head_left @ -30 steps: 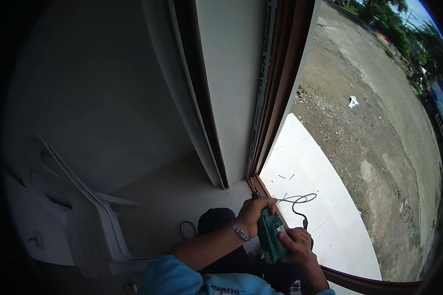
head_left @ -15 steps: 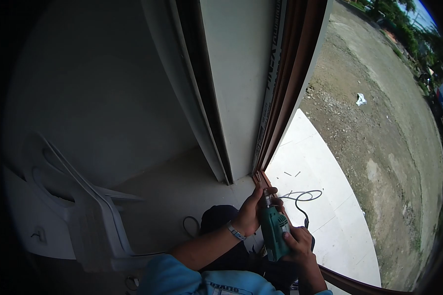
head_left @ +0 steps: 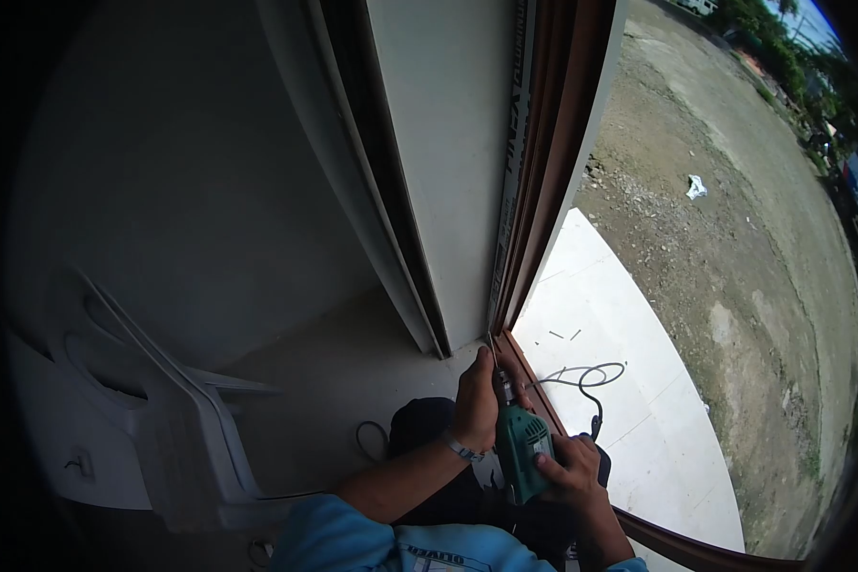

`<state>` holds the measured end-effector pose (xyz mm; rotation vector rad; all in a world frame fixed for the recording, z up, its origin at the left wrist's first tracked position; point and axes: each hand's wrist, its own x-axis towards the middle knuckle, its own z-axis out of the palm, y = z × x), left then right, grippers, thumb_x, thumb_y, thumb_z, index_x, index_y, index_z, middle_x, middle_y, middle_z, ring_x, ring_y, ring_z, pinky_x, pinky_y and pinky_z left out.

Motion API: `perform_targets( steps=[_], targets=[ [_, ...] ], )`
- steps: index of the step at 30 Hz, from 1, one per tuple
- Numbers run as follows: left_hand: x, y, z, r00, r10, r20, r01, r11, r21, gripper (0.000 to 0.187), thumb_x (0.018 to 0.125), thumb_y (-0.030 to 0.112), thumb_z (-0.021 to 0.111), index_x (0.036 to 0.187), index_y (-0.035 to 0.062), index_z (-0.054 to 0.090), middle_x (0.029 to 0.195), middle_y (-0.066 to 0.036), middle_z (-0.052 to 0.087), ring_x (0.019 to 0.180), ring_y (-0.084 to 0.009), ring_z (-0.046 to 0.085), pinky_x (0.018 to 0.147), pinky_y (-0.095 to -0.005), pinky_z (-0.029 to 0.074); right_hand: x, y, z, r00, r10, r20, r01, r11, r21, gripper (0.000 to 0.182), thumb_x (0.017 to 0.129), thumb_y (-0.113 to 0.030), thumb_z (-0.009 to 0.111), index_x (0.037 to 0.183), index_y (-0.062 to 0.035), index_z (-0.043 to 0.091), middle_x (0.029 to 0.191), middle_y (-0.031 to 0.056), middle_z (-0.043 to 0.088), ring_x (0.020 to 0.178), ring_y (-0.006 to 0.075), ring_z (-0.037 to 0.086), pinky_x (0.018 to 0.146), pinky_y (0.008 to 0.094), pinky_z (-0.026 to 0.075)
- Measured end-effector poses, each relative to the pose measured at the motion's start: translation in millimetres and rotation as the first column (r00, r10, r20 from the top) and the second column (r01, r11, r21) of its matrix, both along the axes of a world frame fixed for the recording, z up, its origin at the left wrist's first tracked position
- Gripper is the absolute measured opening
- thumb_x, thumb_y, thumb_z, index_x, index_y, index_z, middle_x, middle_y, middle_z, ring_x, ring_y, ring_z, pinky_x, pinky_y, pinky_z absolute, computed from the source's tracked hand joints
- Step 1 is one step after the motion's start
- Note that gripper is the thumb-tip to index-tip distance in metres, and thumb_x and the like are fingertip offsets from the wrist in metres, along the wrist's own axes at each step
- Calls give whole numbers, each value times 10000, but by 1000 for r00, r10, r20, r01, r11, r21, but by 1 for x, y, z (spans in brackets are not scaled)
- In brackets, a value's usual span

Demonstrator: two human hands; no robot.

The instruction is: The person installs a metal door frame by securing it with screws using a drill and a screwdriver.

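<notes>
A green power drill (head_left: 524, 448) is gripped between both my hands, its front end facing the foot of the brown door frame (head_left: 553, 172). My right hand (head_left: 574, 469) wraps round the handle, with the thumb along the side of the body. At the front, my left hand (head_left: 477, 405) is closed about the chuck (head_left: 505, 386), its thumb stretched forward beside the thin bit. The bit's tip is right at the corner where the upright meets the brown sill (head_left: 520, 367). Part of the chuck is hidden by my left fingers.
White tiles (head_left: 629, 381) outside carry a looped grey cord (head_left: 596, 377) and a few small screw-like pieces (head_left: 567, 335). On the left stands a white plastic chair (head_left: 186, 429) by a wall. A pale panel (head_left: 439, 172) rises beside the frame; gravel ground (head_left: 696, 257) lies beyond.
The drill and my left hand have shifted slightly left, and the bit is now at the frame's inner corner. My right hand has moved slightly left with the handle.
</notes>
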<state>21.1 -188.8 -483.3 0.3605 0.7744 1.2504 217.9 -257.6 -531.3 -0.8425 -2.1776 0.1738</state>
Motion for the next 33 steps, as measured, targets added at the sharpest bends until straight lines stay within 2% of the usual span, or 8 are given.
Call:
perform_targets(
  steps=[5, 12, 18, 21, 25, 27, 30, 33],
  targets=[
    [-2, -4, 11, 999, -32, 42, 29, 997, 76, 448, 998, 488, 344, 909, 89, 525, 682, -70, 564, 579, -198, 594, 648, -376, 521, 1, -1, 2, 997, 26, -69, -26, 1000, 1, 631, 667, -374, 768, 1242, -301, 518, 970, 147, 613, 663, 242, 600, 584, 336, 430],
    [-5, 10, 18, 921, -318, 225, 157, 833, 531, 550, 1009, 505, 213, 971, 53, 525, 689, -130, 578, 619, -248, 648, 675, -434, 567, -5, 2, 6, 945, 151, -290, -131, 987, 89, 618, 766, -408, 728, 1298, -248, 458, 888, 157, 626, 662, 261, 621, 573, 339, 470],
    [9, 12, 41, 897, -226, 381, 6, 867, 499, 459, 1009, 467, 304, 1061, 49, 488, 731, -117, 561, 586, -228, 640, 563, -341, 576, -7, 3, 10, 953, 112, -281, -94, 993, 76, 746, 754, -341, 750, 1381, -256, 354, 830, 128, 631, 626, 249, 620, 535, 330, 470],
    [12, 9, 41, 993, 40, -110, 42, 756, 653, 452, 974, 375, 487, 1223, 9, 394, 794, -75, 548, 628, -187, 641, 566, -324, 574, -7, 4, 10, 960, 85, -265, -69, 995, 68, 844, 735, -262, 773, 1421, -262, 282, 796, 103, 633, 606, 241, 623, 517, 323, 479],
    [11, 8, 46, 929, 82, -362, 177, 760, 626, 423, 989, 390, 448, 1202, 26, 407, 796, -71, 560, 666, -161, 649, 580, -289, 561, -5, 4, 17, 961, 66, -268, -51, 997, 60, 871, 724, -266, 784, 1426, -240, 270, 800, 98, 635, 619, 245, 629, 525, 327, 479],
    [14, 11, 40, 996, -8, -88, 52, 859, 509, 395, 999, 408, 415, 1095, 30, 474, 750, -68, 551, 621, -150, 632, 579, -303, 566, -5, 3, 15, 960, 69, -273, -58, 997, 46, 870, 726, -284, 783, 1427, -229, 270, 791, 95, 630, 616, 243, 623, 520, 330, 470],
    [12, 11, 47, 993, -83, 81, 58, 959, 279, 409, 1007, 426, 373, 939, 56, 535, 693, -53, 525, 561, -153, 587, 557, -330, 554, -6, 4, 12, 952, 68, -298, -59, 998, 36, 833, 718, -374, 780, 1403, -219, 332, 801, 107, 626, 611, 246, 612, 529, 330, 457],
    [12, 15, 44, 998, -48, 39, 37, 968, 247, 430, 1011, 441, 351, 847, 79, 515, 646, -49, 507, 516, -151, 560, 514, -328, 526, -1, 1, 5, 950, 67, -306, -70, 998, 2, 795, 708, -461, 771, 1366, -207, 406, 799, 116, 617, 598, 251, 596, 542, 329, 451]
  ],
)
